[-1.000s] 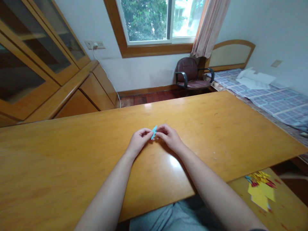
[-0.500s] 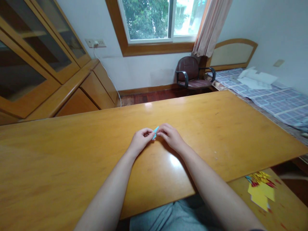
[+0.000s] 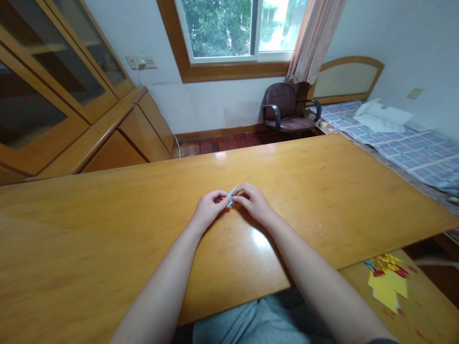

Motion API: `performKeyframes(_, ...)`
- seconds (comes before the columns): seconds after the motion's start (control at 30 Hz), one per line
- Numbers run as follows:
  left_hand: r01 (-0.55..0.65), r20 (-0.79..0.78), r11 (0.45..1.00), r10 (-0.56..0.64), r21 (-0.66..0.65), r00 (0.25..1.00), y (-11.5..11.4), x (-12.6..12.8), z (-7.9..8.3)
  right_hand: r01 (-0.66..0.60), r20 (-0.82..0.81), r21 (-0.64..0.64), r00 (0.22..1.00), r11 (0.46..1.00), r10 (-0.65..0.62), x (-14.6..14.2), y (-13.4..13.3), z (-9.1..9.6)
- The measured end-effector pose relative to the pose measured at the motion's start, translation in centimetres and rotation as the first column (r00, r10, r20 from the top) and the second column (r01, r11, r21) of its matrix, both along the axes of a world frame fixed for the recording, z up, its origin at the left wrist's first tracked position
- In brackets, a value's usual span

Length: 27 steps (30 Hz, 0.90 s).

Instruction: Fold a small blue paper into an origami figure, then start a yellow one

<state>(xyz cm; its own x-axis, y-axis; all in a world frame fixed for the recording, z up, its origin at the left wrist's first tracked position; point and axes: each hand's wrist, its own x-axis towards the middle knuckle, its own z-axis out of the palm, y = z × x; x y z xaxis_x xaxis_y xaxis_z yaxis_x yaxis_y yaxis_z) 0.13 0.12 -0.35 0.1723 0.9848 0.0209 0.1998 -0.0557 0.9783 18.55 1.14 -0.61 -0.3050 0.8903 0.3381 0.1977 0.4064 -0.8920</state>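
Your left hand (image 3: pixel 209 209) and right hand (image 3: pixel 255 203) each pinch a small blue paper (image 3: pixel 231 194) over the middle of the table (image 3: pixel 107 229). The paper looks already folded narrow; whether creases remain cannot be told. Past the table's near right edge lie small coloured pieces (image 3: pixel 386 263), apparently finished, and flat yellow sheets (image 3: pixel 389 288), seemingly not yet folded.

This is apparently a home bedroom, with a checked-sheeted bed (image 3: pixel 416 157) and headboard (image 3: pixel 347 80) beyond and right of the grip of left hand (image 3: pixel 210 209) and right hand (image 3: pixel 254 201), a window (image 3: pixel 220 28) and armchair (image 3: pixel 281 102) beyond it, and a glass-doored cabinet (image 3: pixel 107 126) beyond and left of it.
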Motion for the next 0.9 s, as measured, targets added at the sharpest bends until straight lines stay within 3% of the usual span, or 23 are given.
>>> performKeyframes(0.33, 0.003, -0.011, 1.000, -0.004, -0.027, 1.000, -0.1, 0.2, 0.6, -0.005, -0.107, -0.162, 0.994, 0.987, -0.012, -0.2, 0.1, -0.6)
performKeyframes(0.6, 0.011, -0.015, 0.999, -0.012, -0.030, 1.000, -0.1, 0.1, 0.5, -0.021, -0.163, -0.217, 0.986, 0.976, -0.015, -0.2, 0.1, -0.5)
performKeyframes(0.9, 0.055, 0.093, 0.995, -0.047, -0.087, 0.995, -0.4, 0.1, 1.1, -0.016, -0.186, -0.261, 0.982, 0.965, -0.034, -0.2, -0.1, -0.2)
